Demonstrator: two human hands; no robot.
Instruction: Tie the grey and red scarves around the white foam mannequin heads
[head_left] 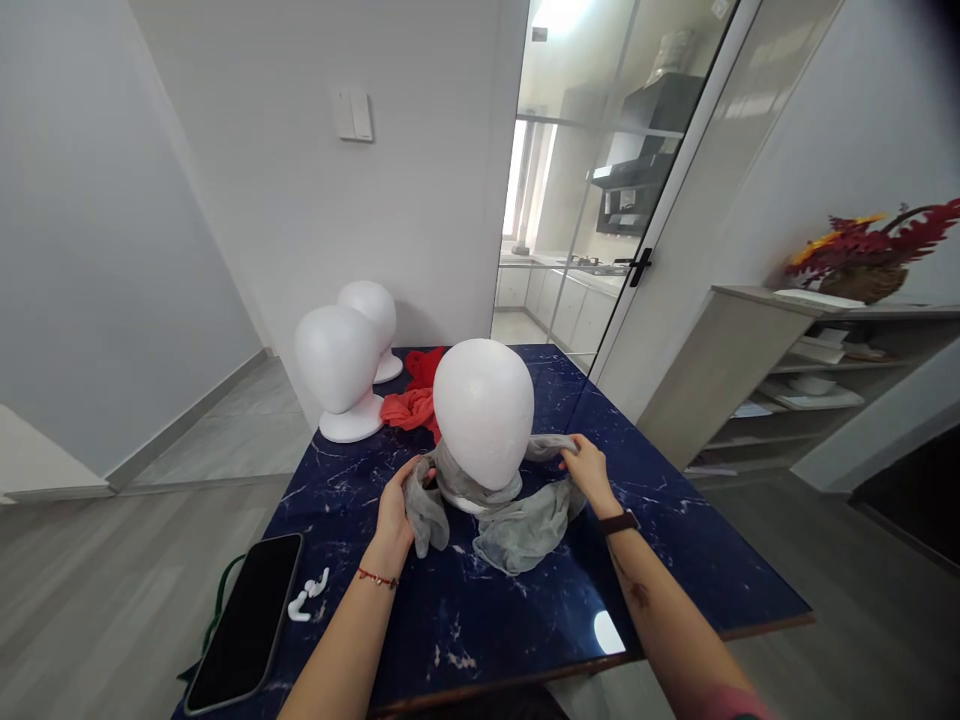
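Observation:
A white foam mannequin head (pixel 484 410) stands upright on the dark blue marbled table (pixel 480 630). Around its neck runs a sheer grey scarf (pixel 525 530), one part of which spreads over the tabletop in front. To the left of the neck, my left hand (pixel 397 505) is closed on one end of the scarf, which hangs down below the fingers. On the other side, my right hand (pixel 587 470) pinches a stretch of the scarf drawn out from behind the neck. The back of the neck is hidden by the head.
Two more foam heads, a nearer one (pixel 337 360) and a farther one (pixel 371 310), stand at the back left beside red cloth (pixel 411 407). A phone (pixel 247 610) and white earbuds (pixel 306 597) lie at the front left. Right of the glass door (pixel 577 180) is a shelf unit (pixel 765 370).

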